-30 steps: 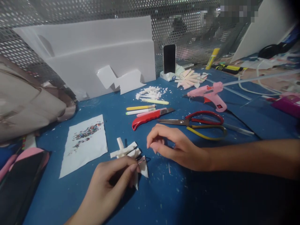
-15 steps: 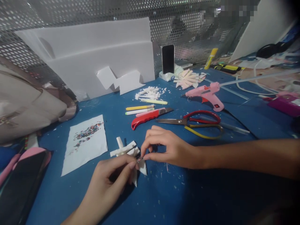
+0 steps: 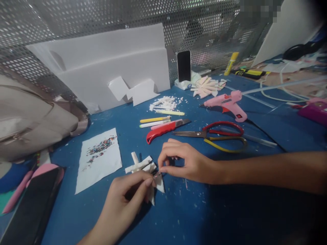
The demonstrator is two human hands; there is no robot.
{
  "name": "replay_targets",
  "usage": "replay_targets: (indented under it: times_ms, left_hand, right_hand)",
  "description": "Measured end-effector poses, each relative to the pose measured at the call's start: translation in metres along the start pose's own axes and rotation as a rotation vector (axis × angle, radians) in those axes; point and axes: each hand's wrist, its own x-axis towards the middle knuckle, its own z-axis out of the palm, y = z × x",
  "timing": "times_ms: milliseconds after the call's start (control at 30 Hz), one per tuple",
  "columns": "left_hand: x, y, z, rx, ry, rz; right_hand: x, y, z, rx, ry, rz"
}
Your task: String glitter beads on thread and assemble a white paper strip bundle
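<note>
My left hand is pinched, thumb against forefinger, over a small pile of white strips on the blue table. A tiny pinkish bit shows at its fingertips, too small to name. Close on the right, my right hand pinches thumb to forefinger almost against the left fingertips; whatever it holds is too small to make out. Pointed ends of white pieces stick out under the left fingers. To the left lies a white paper sheet bearing a scatter of small multicoloured bits.
Beyond my hands lie a red cutter knife, several markers and large scissors. A pink glue gun rests farther right. White scraps and an upright phone are at the back. Another dark phone lies lower left.
The view has shifted slightly, so the scene sits a little farther right. Both hands keep their pinches over the white strips, with barely any movement relative to them.
</note>
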Motion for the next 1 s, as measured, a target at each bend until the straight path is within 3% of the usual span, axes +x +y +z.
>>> replay_targets:
  times_ms: [267, 400, 533, 867, 1000]
  left_hand:
    - [0.001, 0.000, 0.000, -0.002, 0.002, 0.002]
    - [0.000, -0.002, -0.001, 0.005, -0.017, -0.037]
    - [-0.001, -0.005, -0.001, 0.015, -0.037, -0.043]
    - [-0.001, -0.002, -0.003, 0.044, -0.023, -0.008]
    - [0.001, -0.001, -0.002, 0.014, -0.024, 0.026]
  right_hand:
    - [-0.001, 0.004, 0.000, 0.063, 0.020, 0.074]
    - [-0.002, 0.002, -0.003, 0.152, 0.128, 0.173]
    - [-0.001, 0.000, -0.005, 0.231, 0.203, 0.181]
    - [-0.003, 0.003, -0.002, 0.246, 0.204, 0.202]
    - [0.008, -0.008, -0.008, 0.169, 0.178, 0.154]
